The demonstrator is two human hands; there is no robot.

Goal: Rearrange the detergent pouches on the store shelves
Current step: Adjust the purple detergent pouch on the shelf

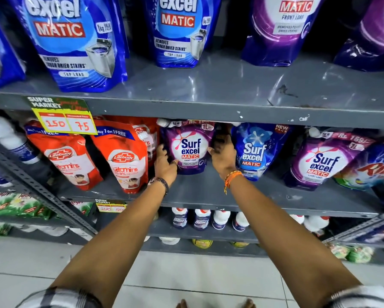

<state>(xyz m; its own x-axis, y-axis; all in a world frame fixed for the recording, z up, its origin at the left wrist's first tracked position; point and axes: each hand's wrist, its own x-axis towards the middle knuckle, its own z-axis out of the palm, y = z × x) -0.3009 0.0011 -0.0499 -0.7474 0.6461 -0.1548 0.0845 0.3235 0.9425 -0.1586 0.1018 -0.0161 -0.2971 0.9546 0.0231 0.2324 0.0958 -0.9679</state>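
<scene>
A purple Surf excel Matic front load pouch (190, 147) stands upright on the middle grey shelf (208, 192). My left hand (165, 162) grips its left edge and my right hand (222, 155) grips its right edge. A blue Surf excel Matic pouch (256, 150) stands just right of my right hand. Further right leans another purple pouch (320, 163). On the shelf above stand large blue top load pouches (75, 41) and purple front load pouches (282, 30).
Red Lifebuoy pouches (124, 156) stand left of my left hand, under a yellow price tag (64, 117). A Rin pack (371, 170) sits at far right. Bottles (201, 218) line the lower shelf. The upper shelf board (231, 85) has bare room at its front.
</scene>
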